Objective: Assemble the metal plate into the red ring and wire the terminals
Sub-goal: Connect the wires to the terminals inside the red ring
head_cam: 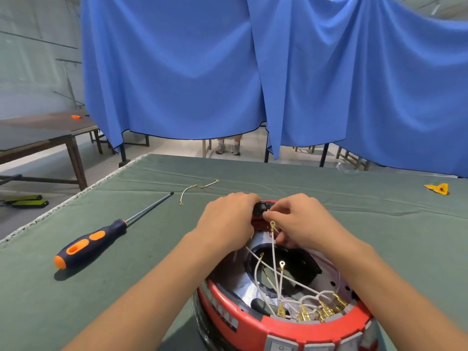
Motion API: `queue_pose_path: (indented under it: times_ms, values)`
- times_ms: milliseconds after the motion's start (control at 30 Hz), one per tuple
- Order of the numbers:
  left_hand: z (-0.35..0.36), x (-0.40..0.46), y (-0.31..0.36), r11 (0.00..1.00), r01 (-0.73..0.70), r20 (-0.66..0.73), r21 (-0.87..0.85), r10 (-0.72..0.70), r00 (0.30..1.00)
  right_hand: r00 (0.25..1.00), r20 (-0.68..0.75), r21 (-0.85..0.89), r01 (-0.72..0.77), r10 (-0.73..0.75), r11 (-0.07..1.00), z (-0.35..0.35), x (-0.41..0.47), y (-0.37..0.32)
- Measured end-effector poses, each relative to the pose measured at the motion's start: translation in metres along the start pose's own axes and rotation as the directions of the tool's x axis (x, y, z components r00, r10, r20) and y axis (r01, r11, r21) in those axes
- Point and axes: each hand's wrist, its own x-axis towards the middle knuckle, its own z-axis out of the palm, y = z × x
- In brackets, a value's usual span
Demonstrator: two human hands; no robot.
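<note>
The red ring (253, 314) stands near the table's front edge, with the metal plate (258, 243) seated inside it. White wires (274, 259) with gold ring ends cross its dark centre opening. Gold spade terminals (319, 310) cluster at the ring's near right side. At the far rim, my left hand (228, 219) grips a black part (259, 209). Beside that part my right hand (301, 219) pinches a white wire's gold end. What lies under both palms is hidden.
A screwdriver (93, 243) with a dark blue and orange handle lies left of the ring on the green table cover (131, 279). Two short loose wires (188, 190) lie beyond it. A yellow object (436, 188) sits far right. Blue curtains hang behind the table.
</note>
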Motion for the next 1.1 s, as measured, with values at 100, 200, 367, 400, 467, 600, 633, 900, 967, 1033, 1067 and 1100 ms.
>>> queue_pose_path:
  times_ms: [100,200,367,400,467,600,633,900,967,1033,1067,1100]
  values:
    - [0.002,0.002,0.000,1.000,-0.001,-0.021,0.001,0.001,1.000,1.000,0.020,0.048,-0.005,0.004,0.999,0.001,0.000,0.001]
    - [0.002,0.000,0.000,1.000,-0.014,-0.037,0.004,0.014,0.999,1.000,0.024,0.052,0.008,-0.009,0.999,0.000,-0.001,0.002]
    - [0.000,-0.001,0.000,1.000,-0.019,-0.045,0.009,0.019,0.999,0.999,0.026,-0.012,0.022,-0.021,1.000,0.001,-0.006,0.002]
    - [-0.001,-0.002,0.000,1.000,-0.016,-0.044,0.013,0.017,0.999,0.999,0.023,-0.025,0.023,-0.023,0.999,0.001,-0.007,0.001]
    - [-0.002,-0.002,0.000,1.000,0.002,-0.039,0.019,-0.002,0.999,0.999,0.016,-0.049,0.036,-0.035,0.998,0.001,-0.008,0.000]
    - [-0.005,-0.004,0.002,0.998,0.041,-0.035,0.049,-0.039,0.999,0.996,-0.031,-0.109,0.084,-0.088,0.990,0.000,-0.012,0.001]
    - [-0.006,-0.005,0.003,0.998,0.040,-0.030,0.053,-0.039,0.999,0.994,-0.040,-0.116,0.093,-0.098,0.989,0.000,-0.012,0.002]
    - [-0.013,-0.006,0.003,0.996,0.069,0.018,-0.051,-0.068,0.998,0.985,-0.044,-0.259,0.148,-0.165,0.955,0.006,-0.012,-0.002]
    - [-0.014,-0.007,0.002,0.995,0.078,0.036,-0.068,-0.076,0.996,0.984,-0.044,-0.287,0.152,-0.171,0.946,0.007,-0.012,-0.002]
    - [-0.014,-0.008,0.001,0.995,0.076,0.042,-0.066,-0.074,0.996,0.983,-0.044,-0.308,0.157,-0.179,0.938,0.007,-0.012,-0.002]
    - [-0.014,-0.008,0.001,0.995,0.076,0.038,-0.063,-0.074,0.997,0.981,-0.043,-0.316,0.164,-0.187,0.934,0.007,-0.012,-0.003]
    - [-0.013,-0.009,0.001,0.995,0.075,0.031,-0.060,-0.073,0.997,0.980,-0.041,-0.323,0.172,-0.195,0.931,0.008,-0.012,-0.003]
